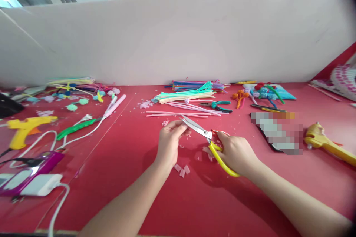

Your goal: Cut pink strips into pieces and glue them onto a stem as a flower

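Yellow glue gun (25,129): far left, on the red tabletop (111,155).
Left hand (170,141): thumb and fingertips together by the scissors' tip; cannot tell what they pinch.
Pink cut pieces (182,173): beside the left wrist.
Scissors (196,126): between the hands.
Right hand (237,152): clamped on their yellow handles.

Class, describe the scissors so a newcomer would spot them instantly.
Start at the red table, then find the right hand. It holds the scissors, which point toward the left hand. Unlike the teal-handled pliers beyond, these have yellow handles and silver blades.
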Demonstrator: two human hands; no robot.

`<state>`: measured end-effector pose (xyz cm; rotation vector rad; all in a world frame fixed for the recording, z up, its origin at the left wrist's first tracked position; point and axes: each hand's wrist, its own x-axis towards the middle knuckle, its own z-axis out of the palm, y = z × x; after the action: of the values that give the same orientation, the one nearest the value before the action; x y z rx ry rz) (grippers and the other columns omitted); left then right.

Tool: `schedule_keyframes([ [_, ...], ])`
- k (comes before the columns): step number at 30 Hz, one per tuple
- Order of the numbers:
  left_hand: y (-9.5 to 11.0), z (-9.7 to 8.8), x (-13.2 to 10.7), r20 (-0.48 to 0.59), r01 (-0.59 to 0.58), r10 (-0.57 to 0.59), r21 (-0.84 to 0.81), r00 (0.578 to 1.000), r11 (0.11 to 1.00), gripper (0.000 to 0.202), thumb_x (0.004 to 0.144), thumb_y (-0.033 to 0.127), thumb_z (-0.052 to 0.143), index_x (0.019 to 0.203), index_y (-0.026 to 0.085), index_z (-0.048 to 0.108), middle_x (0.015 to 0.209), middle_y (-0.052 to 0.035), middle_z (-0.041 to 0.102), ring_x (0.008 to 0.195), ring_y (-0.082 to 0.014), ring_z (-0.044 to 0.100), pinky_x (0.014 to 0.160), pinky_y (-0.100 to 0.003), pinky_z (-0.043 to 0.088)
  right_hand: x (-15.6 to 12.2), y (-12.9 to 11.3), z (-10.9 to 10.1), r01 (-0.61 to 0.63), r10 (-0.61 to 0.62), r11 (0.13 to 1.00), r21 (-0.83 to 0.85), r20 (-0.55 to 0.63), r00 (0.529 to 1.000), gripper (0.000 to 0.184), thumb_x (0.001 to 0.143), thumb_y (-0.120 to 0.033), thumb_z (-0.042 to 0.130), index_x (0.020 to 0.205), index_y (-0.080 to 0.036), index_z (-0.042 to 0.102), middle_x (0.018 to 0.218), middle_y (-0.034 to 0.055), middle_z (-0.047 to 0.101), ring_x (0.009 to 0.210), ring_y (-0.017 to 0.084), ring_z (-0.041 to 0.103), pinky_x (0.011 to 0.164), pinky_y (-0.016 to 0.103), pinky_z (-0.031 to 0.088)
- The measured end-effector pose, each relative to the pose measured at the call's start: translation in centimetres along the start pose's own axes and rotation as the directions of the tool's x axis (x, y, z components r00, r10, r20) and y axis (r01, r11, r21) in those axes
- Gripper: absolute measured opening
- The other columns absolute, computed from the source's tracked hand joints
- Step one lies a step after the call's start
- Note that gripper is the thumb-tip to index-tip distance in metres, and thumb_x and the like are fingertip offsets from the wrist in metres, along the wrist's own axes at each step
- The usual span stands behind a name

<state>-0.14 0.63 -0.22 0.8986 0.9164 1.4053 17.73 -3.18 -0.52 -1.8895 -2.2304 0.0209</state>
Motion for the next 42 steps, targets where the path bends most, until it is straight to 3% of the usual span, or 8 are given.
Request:
schedule_keyframes([
  [31, -0.12, -0.13, 0.16, -0.004, -0.024, 0.024, 0.034, 1.000, 0.999, 0.011, 0.067, 0.020, 0.063, 0.074, 0.012, 0.063, 0.066, -0.0024, 0.062, 0.061, -0.0104, 0.055, 0.064, -0.025, 0.045, -0.10, 0.37, 0.41, 0.058, -0.056, 0.991, -0.122, 0.018, 0.998, 0.039, 0.081, -0.053, 0.033, 0.074, -0.018, 0.048, 0.053, 0.0027, 0.059, 0.045, 0.017, 0.055, 0.043, 0.023, 0.013],
  [42, -0.10, 0.09, -0.07, 0.007, 0.004, -0.004, 0.039, 1.000, 0.999, 0.013, 0.067, 0.022, 0.063, 0.075, 0.013, 0.062, 0.069, -0.0040, 0.063, 0.063, -0.0117, 0.057, 0.063, -0.025, 0.045, 0.24, 0.41, -0.15, -0.073, 0.073, 0.997, -0.006, 0.041, 0.997, 0.038, 0.078, -0.056, 0.035, 0.069, -0.021, 0.045, 0.051, 0.0002, 0.055, 0.045, 0.014, 0.051, 0.043, 0.022, 0.018],
])
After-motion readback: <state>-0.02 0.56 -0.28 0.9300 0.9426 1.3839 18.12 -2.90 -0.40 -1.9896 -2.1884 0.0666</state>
